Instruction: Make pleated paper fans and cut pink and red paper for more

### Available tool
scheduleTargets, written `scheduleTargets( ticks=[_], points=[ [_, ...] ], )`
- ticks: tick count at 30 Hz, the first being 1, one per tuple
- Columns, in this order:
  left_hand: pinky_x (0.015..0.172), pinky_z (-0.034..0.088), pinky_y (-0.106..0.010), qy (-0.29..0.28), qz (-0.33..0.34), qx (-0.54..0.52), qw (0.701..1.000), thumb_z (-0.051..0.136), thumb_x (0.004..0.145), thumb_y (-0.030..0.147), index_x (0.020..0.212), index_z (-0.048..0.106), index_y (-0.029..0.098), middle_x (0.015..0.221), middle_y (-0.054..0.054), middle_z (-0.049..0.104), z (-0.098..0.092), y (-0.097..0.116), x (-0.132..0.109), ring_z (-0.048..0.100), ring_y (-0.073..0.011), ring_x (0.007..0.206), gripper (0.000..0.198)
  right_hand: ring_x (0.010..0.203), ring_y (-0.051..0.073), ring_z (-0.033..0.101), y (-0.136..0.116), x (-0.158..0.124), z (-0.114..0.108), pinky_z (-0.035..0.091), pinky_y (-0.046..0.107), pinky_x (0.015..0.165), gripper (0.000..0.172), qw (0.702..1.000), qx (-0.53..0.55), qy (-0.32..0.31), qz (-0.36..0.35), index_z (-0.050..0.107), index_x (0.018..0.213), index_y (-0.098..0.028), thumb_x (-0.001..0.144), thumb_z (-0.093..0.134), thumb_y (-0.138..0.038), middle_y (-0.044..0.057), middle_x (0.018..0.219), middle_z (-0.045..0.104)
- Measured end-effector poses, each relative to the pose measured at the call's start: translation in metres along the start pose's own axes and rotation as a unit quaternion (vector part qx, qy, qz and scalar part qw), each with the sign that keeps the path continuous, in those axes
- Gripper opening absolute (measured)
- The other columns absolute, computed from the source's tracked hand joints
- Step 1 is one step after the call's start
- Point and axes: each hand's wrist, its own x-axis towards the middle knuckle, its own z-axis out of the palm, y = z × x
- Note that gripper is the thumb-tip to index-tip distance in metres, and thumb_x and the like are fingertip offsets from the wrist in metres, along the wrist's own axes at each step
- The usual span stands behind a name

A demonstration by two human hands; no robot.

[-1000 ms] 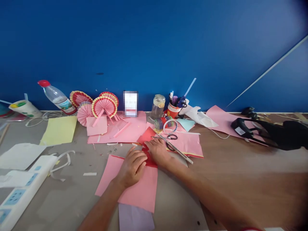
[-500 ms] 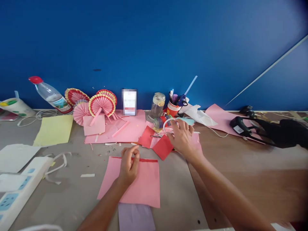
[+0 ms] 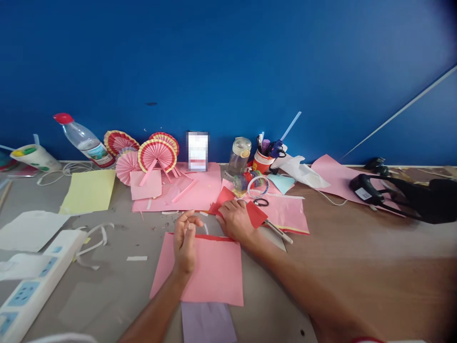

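Observation:
Above a pink sheet of paper [image 3: 214,271] with a red strip along its far edge, my left hand [image 3: 184,245] is loosely curled, thumb and fingers apart. A thin pale strip [image 3: 206,229] shows just right of its fingertips; I cannot tell if anything touches it. My right hand [image 3: 236,220] is closed, knuckles up, over pieces of red paper [image 3: 257,215]. Its fingertips are hidden, and so is whatever they hold. A roll of tape [image 3: 258,187] stands on edge beyond that hand, and a utility knife [image 3: 277,231] lies beside its wrist.
Paper fans [image 3: 157,155], a bottle [image 3: 85,140], a phone [image 3: 197,151], a jar [image 3: 240,155] and a cup of tools [image 3: 262,161] line the blue wall. A power strip [image 3: 39,281] is at left; black straps [image 3: 421,197] lie at right. Purple paper [image 3: 208,323] sits in front.
My right hand has left the tape roll and come down leftward over the red paper, uncovering the roll and the knife. The left hand's thumb and fingers have parted. The view has shifted slightly.

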Motion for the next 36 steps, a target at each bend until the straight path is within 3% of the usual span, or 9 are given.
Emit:
scheduleTargets(
  ticks=[3, 6, 12, 15, 20, 25, 32, 34, 36],
  points=[
    [0.079, 0.046, -0.033, -0.001, -0.014, -0.021, 1.000, 0.047, 0.088, 0.040, 0.106, 0.056, 0.021, 0.076, -0.001, 0.056, -0.002, -0.002, 0.002, 0.056, -0.0158, 0.079, 0.027, 0.082, 0.020, 0.054, 0.002, 0.003, -0.004, 0.033, 0.037, 0.082, 0.020, 0.995, 0.091, 0.026, 0.030, 0.064, 0.074, -0.017, 0.087, 0.050, -0.022, 0.007, 0.083, 0.065],
    [0.079, 0.047, -0.033, -0.013, -0.012, 0.012, 1.000, 0.051, 0.087, 0.039, 0.102, 0.058, 0.021, 0.080, -0.002, 0.057, -0.004, -0.006, 0.003, 0.057, -0.0154, 0.079, 0.024, 0.077, 0.016, 0.055, 0.002, 0.004, -0.016, 0.037, 0.031, 0.077, 0.020, 0.959, 0.263, 0.053, 0.093, 0.060, 0.065, -0.017, 0.083, 0.052, -0.017, 0.004, 0.077, 0.064],
    [0.105, 0.035, -0.042, -0.061, 0.045, 0.136, 0.988, 0.059, 0.082, 0.036, 0.126, 0.047, 0.026, 0.128, -0.009, 0.052, -0.007, -0.001, 0.009, 0.046, -0.0233, 0.123, 0.047, 0.058, 0.011, 0.046, 0.001, -0.005, -0.045, 0.036, 0.024, 0.058, 0.023, 0.775, 0.600, -0.026, 0.198, 0.056, 0.071, -0.019, 0.079, 0.057, -0.040, -0.003, 0.063, 0.054],
    [0.096, 0.044, -0.038, -0.109, 0.001, 0.141, 0.984, 0.059, 0.082, 0.038, 0.117, 0.055, 0.022, 0.119, -0.009, 0.061, -0.008, 0.004, 0.012, 0.055, -0.0229, 0.113, 0.039, 0.057, 0.010, 0.043, 0.001, -0.008, -0.049, 0.035, 0.023, 0.056, 0.028, 0.719, 0.666, -0.045, 0.193, 0.055, 0.070, -0.019, 0.075, 0.062, -0.045, -0.004, 0.064, 0.052],
    [0.072, 0.049, -0.028, -0.091, -0.071, 0.159, 0.981, 0.057, 0.082, 0.042, 0.091, 0.063, 0.019, 0.082, -0.003, 0.066, -0.013, 0.002, 0.014, 0.061, -0.0165, 0.077, 0.025, 0.056, 0.009, 0.039, 0.000, -0.014, -0.046, 0.032, 0.023, 0.054, 0.025, 0.777, 0.594, -0.030, 0.205, 0.051, 0.065, -0.019, 0.077, 0.057, -0.039, -0.005, 0.060, 0.045],
    [0.078, 0.047, -0.030, -0.057, -0.032, 0.210, 0.975, 0.059, 0.080, 0.038, 0.103, 0.058, 0.020, 0.078, 0.000, 0.064, -0.017, -0.003, 0.017, 0.060, -0.0148, 0.075, 0.029, 0.052, 0.010, 0.032, -0.007, -0.029, -0.045, 0.025, 0.023, 0.050, 0.022, 0.842, 0.488, -0.044, 0.226, 0.042, 0.061, -0.020, 0.078, 0.050, -0.033, -0.006, 0.056, 0.035],
    [0.074, 0.048, -0.030, 0.002, -0.007, 0.278, 0.961, 0.052, 0.082, 0.040, 0.104, 0.056, 0.020, 0.077, -0.001, 0.064, -0.035, 0.014, 0.035, 0.063, -0.0173, 0.076, 0.030, 0.053, 0.012, 0.031, -0.013, -0.068, -0.045, 0.025, 0.024, 0.049, 0.025, 0.865, 0.433, 0.009, 0.254, 0.035, 0.060, -0.023, 0.079, 0.046, -0.034, -0.005, 0.056, 0.032],
    [0.073, 0.048, -0.030, -0.034, 0.014, 0.351, 0.936, 0.051, 0.083, 0.041, 0.099, 0.058, 0.021, 0.083, -0.003, 0.065, -0.044, 0.029, 0.037, 0.062, -0.0189, 0.081, 0.026, 0.054, 0.013, 0.033, -0.013, -0.079, -0.046, 0.027, 0.025, 0.050, 0.025, 0.860, 0.443, 0.010, 0.254, 0.036, 0.061, -0.023, 0.080, 0.047, -0.036, -0.005, 0.057, 0.033],
    [0.073, 0.047, -0.031, -0.133, 0.039, 0.446, 0.884, 0.048, 0.085, 0.038, 0.086, 0.060, 0.023, 0.085, -0.003, 0.066, -0.052, 0.044, 0.032, 0.062, -0.0192, 0.080, 0.019, 0.053, 0.013, 0.033, -0.010, -0.085, -0.046, 0.028, 0.025, 0.050, 0.027, 0.848, 0.457, 0.014, 0.267, 0.037, 0.060, -0.023, 0.079, 0.047, -0.038, -0.004, 0.056, 0.033]
  ],
)
